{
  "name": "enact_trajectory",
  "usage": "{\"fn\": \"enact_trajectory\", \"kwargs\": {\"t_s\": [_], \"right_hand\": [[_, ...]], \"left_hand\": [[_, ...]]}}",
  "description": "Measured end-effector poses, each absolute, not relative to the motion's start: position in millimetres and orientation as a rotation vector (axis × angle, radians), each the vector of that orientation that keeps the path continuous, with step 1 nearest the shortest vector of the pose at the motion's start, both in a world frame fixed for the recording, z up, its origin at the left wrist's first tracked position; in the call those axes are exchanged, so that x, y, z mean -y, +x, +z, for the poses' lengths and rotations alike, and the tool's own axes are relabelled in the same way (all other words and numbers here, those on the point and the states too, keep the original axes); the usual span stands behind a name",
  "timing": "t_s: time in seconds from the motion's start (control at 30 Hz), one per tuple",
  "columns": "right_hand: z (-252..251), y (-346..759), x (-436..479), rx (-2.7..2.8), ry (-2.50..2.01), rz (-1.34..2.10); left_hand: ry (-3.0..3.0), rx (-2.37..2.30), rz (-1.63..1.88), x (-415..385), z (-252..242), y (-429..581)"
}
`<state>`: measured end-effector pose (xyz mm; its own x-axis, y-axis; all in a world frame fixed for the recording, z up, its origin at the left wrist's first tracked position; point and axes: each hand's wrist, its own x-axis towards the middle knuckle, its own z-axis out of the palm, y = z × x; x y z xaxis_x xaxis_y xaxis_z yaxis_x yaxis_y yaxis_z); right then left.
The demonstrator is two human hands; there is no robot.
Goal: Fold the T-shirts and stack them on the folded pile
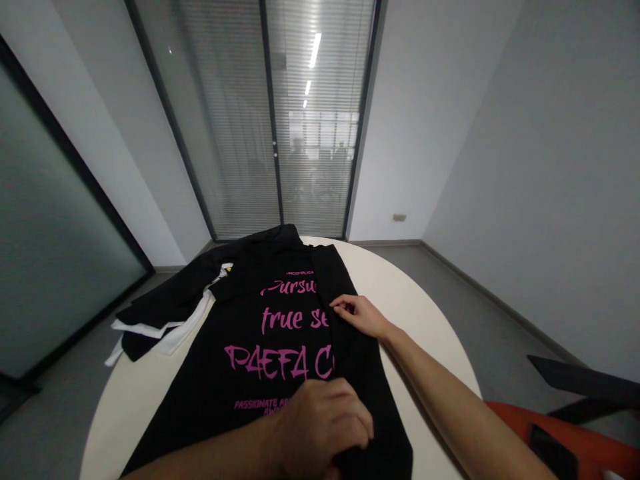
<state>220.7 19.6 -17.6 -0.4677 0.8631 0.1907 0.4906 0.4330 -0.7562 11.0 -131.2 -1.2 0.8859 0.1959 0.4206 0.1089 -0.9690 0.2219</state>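
A black long-sleeved shirt (210, 373) with pink lettering lies spread on a round white table (415, 293). Along its right side a strip of black cloth is folded inward and covers the ends of some printed words. My right hand (363, 317) is at that folded strip, its curled fingertips pinching the cloth near the inner edge. Closer to me, my left hand (325, 420) reaches across the lower print with fingers bent down and closed on the fold; its fingertips are partly hidden. The left sleeve stretches out over the far left of the table, with white cloth showing around it.
An orange chair (520, 433) with black arms stands at the right beside the table. Behind the table is a glass partition (315, 180) with blinds. Walls rise on the right, and a frosted glass panel (50, 233) is at the left.
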Motion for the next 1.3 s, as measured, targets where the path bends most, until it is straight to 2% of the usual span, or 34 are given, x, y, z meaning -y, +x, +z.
{"fn": "enact_trajectory", "kwargs": {"t_s": [0.27,0.47,0.57,0.73,0.87,1.07,1.3], "right_hand": [[-15.2,220.0,-18.2,2.093,-1.128,0.901],[-13.4,220.6,-17.2,2.088,-1.142,0.906],[-10.3,219.9,-17.0,2.147,-1.152,0.874],[2.1,201.9,-11.5,2.355,-1.334,0.554],[10.8,179.6,-10.0,2.439,-1.550,0.282],[13.1,177.0,-19.8,2.307,-1.571,0.497],[-0.7,196.1,-15.8,2.227,-1.271,0.766]], "left_hand": [[2.944,-0.119,0.173,119.7,23.9,-6.1],[3.089,-0.056,0.308,141.6,20.1,-0.6],[3.095,-0.078,0.207,146.3,11.4,4.8],[2.984,-0.082,0.166,148.8,-1.0,8.7],[2.956,-0.108,0.335,151.3,22.1,9.0],[3.169,-0.196,0.589,120.3,52.0,-2.3],[3.092,-0.330,0.216,98.0,35.7,-32.6]]}}
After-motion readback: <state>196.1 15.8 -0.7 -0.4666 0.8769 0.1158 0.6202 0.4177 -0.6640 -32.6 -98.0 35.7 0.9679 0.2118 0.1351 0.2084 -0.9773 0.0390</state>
